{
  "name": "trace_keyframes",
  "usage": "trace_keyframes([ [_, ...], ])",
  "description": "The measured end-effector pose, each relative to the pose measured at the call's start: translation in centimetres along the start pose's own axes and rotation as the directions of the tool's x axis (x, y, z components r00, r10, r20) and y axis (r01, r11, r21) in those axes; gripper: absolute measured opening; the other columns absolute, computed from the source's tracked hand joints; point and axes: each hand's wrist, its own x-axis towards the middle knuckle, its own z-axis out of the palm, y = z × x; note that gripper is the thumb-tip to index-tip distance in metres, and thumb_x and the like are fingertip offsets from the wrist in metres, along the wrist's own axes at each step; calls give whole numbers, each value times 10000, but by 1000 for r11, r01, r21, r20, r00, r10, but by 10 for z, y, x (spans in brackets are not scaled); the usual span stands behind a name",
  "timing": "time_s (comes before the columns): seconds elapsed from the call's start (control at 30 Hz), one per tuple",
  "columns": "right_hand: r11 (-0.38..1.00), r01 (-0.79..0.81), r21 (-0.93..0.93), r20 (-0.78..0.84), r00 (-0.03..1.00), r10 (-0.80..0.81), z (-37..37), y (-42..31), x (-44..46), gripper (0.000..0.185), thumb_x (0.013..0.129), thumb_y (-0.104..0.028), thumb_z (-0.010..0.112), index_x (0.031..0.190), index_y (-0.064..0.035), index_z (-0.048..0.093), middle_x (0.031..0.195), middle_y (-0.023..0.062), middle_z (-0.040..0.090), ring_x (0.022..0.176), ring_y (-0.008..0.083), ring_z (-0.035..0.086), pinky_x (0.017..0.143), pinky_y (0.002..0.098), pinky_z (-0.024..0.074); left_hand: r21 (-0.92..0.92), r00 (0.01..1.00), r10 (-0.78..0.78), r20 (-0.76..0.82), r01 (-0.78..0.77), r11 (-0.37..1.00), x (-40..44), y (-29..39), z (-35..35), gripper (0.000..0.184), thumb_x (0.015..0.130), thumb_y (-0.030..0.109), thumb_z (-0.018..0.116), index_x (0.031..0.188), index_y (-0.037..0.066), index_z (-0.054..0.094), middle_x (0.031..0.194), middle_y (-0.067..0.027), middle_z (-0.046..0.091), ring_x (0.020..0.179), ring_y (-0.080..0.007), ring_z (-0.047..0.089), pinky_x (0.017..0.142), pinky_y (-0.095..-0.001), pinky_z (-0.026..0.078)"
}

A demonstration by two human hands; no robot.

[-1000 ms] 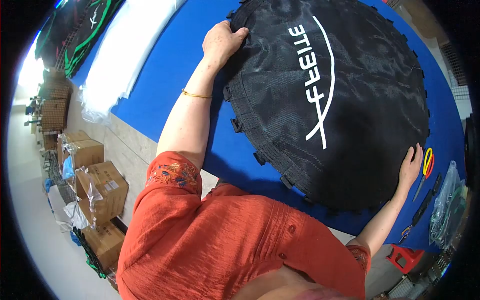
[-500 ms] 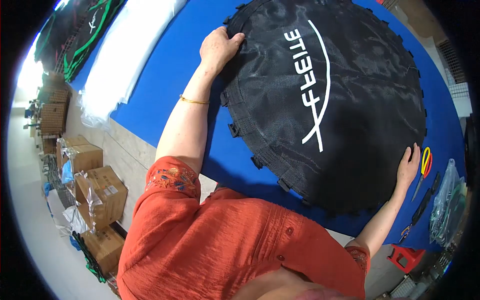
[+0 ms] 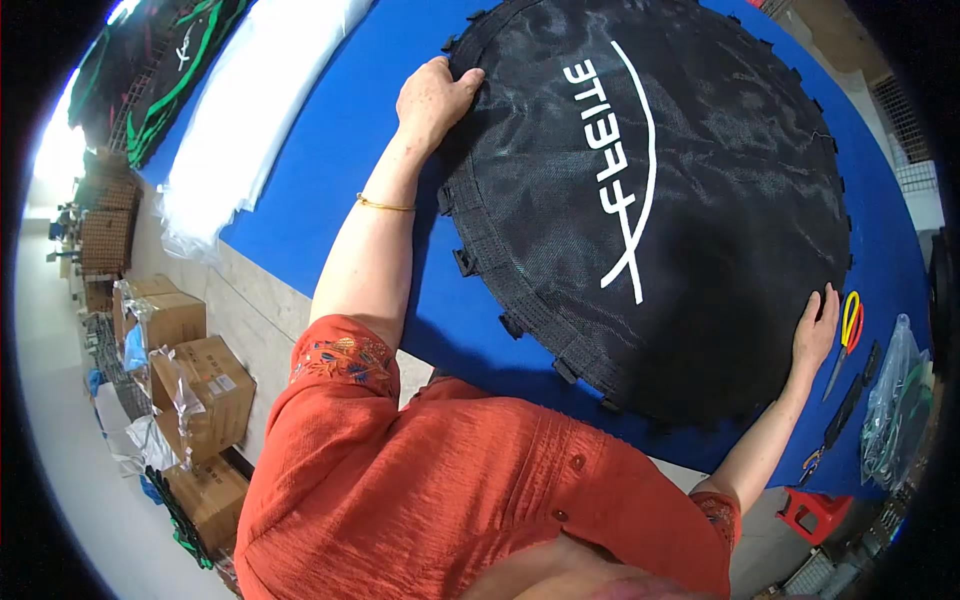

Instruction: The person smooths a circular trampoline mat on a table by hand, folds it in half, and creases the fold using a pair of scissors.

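A large round black mesh mat (image 3: 740, 190) with white lettering and a white curved line lies flat, its rim set with small black tabs. My left hand (image 3: 432, 100) rests at the mat's upper left rim, thumb spread from the fingers and its tip on the rim. At the lower right rim is my right hand (image 3: 816, 335), its fingers stretched out along the edge. Neither hand is closed round the mat. Beside my right hand lie scissors (image 3: 850, 325) with yellow and red handles.
The blue table (image 3: 290, 210) bears white plastic sheeting (image 3: 255, 110), green-edged black pieces (image 3: 180, 80), a black strap-like item (image 3: 850, 410) and a clear plastic bag (image 3: 890, 410). Cardboard boxes (image 3: 215, 385) stand on the floor at left, a red stool (image 3: 815, 515) at lower right.
The mat has shifted slightly to the left in view, and my left hand has moved a little left and down with it. My right hand has stayed at the rim.
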Motion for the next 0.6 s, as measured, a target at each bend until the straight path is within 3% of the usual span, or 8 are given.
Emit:
trace_keyframes([
  [0.6, 999, -31, -5, -8, 999, 31, 1, -4, -1, 514, 1124, -342, 550, 1496, 9, 600, 1576, 249, 560, 1497, 397, 494, 1258, 457, 369, 1, 1000, 7, -15, -7, 1000, 0, -1, 1, 549, 934, 524, 736, 958, -24, 713, 960, -249, 773, 988, -429, 755, 882, -527, 580],
])
